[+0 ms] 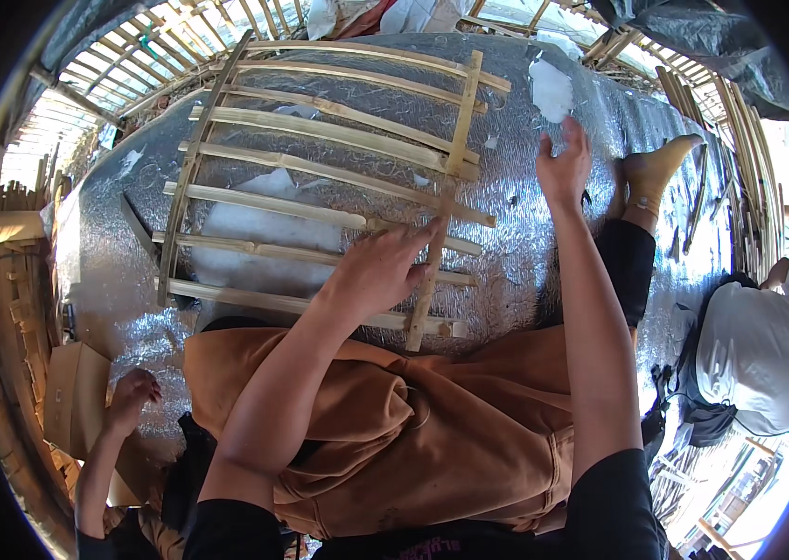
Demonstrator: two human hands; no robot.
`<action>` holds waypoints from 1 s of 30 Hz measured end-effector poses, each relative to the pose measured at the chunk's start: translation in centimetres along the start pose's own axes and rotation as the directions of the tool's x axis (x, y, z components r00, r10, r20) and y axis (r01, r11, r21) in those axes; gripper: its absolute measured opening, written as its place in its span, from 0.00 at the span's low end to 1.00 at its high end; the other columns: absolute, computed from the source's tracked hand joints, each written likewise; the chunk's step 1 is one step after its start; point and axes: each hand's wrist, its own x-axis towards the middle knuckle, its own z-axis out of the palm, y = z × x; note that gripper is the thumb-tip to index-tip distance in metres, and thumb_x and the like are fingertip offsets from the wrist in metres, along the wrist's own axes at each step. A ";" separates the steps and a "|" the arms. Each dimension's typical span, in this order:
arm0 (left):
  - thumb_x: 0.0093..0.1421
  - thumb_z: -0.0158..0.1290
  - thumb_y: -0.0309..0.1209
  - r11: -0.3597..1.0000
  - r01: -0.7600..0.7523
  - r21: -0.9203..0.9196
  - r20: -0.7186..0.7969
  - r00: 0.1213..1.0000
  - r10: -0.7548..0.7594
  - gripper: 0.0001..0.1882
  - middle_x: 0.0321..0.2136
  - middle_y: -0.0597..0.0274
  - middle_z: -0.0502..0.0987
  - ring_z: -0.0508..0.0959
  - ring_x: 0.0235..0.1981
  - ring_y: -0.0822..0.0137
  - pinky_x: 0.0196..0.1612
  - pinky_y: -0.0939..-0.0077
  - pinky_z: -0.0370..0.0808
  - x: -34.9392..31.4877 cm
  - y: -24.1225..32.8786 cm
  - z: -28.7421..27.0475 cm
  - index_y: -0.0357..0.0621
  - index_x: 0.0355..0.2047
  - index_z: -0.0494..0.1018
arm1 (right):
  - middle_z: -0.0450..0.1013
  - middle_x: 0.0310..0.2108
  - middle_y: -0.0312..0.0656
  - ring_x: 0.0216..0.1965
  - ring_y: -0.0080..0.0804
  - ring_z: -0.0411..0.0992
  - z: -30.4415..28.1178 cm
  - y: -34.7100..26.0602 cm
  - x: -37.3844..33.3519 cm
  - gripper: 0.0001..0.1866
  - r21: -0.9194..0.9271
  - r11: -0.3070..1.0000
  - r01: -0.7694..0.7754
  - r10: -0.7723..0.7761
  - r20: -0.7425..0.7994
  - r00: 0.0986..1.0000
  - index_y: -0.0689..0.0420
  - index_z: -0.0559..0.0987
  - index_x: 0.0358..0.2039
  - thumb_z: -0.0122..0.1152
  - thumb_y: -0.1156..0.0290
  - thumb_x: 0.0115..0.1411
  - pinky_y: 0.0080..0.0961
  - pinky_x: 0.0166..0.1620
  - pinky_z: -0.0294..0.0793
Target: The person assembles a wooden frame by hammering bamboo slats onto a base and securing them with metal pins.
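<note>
A ladder-like frame of split bamboo slats lies in front of me, with several crosswise strips joined to a dark rail on the left and a paler rail on the right. My left hand is on its near right part, fingers and thumb closed at the pale rail; the fingers' undersides are hidden. Away from the frame on the right, my right hand is raised above the silver foil sheet. Its fingers are apart and nothing is in them.
White patches show on the foil. A foot in a tan sock extends at the right. Another person's hand is at lower left beside a cardboard box; a person in a white shirt sits at right. Bamboo strips stand behind.
</note>
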 end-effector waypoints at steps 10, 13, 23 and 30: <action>0.64 0.57 0.40 0.992 -0.086 0.090 0.046 0.996 0.082 0.33 0.44 0.51 0.77 0.81 0.46 0.51 0.48 0.53 0.78 0.0 1.2 0.7 0.57 0.68 0.62 | 0.80 0.45 0.45 0.47 0.42 0.79 1.1 -4.5 -0.8 0.14 0.249 0.968 0.034 -0.197 0.669 0.717 0.54 0.84 0.44 0.70 0.67 0.57 0.35 0.53 0.77; 0.63 0.57 0.40 0.992 -0.094 0.079 0.040 0.995 0.091 0.29 0.42 0.53 0.77 0.81 0.45 0.52 0.47 0.52 0.78 -0.1 0.7 1.4 0.57 0.65 0.66 | 0.79 0.45 0.45 0.47 0.41 0.79 1.2 -4.4 -0.4 0.12 0.221 0.971 0.087 -0.218 0.683 0.697 0.56 0.84 0.42 0.70 0.68 0.57 0.35 0.52 0.78; 0.65 0.55 0.42 0.998 -0.056 0.031 0.101 0.993 0.053 0.29 0.42 0.54 0.79 0.80 0.44 0.51 0.49 0.52 0.75 0.0 0.9 1.7 0.54 0.65 0.66 | 0.77 0.44 0.43 0.45 0.48 0.77 0.9 -4.9 -0.2 0.14 0.080 0.938 0.337 -0.324 0.547 0.772 0.53 0.81 0.46 0.66 0.72 0.57 0.42 0.49 0.78; 0.65 0.54 0.41 0.998 -0.068 0.015 0.105 0.992 0.066 0.30 0.38 0.54 0.78 0.81 0.42 0.51 0.47 0.52 0.76 0.1 0.6 1.8 0.50 0.66 0.65 | 0.78 0.41 0.43 0.42 0.50 0.78 1.8 -3.9 -0.1 0.11 0.044 0.984 0.174 -0.168 0.554 0.815 0.49 0.80 0.44 0.63 0.70 0.60 0.44 0.44 0.79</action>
